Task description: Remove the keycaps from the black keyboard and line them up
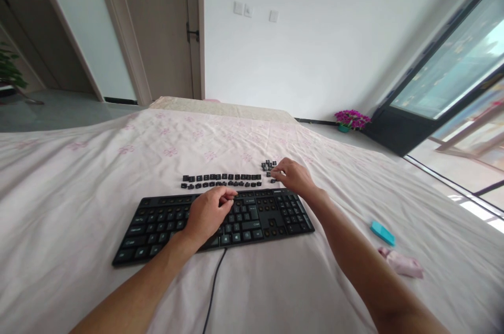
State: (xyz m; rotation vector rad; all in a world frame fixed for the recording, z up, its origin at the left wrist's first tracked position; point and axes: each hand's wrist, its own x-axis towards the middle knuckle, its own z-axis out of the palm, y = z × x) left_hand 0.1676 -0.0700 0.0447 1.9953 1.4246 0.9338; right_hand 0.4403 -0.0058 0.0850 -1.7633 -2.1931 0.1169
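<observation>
A black wired keyboard (pixel 275 218) lies on a bed covered with a pale pink flowered sheet (pixel 98 166). Beyond it, loose black keycaps (pixel 220 180) are laid out in two rows, with a small heap of keycaps (pixel 268 166) at their right end. My left hand (pixel 207 213) rests over the middle of the keyboard with its fingers curled and pinched together; what they hold is hidden. My right hand (pixel 293 175) reaches past the keyboard's far right corner, fingers bent down at the heap of keycaps.
The keyboard's cable (pixel 214 286) runs toward me over the sheet. A turquoise block (pixel 382 232) and a pink bundle (pixel 401 262) lie on the bed at the right. A pot of purple flowers (pixel 352 119) stands on the floor by the window; doors are at the back left.
</observation>
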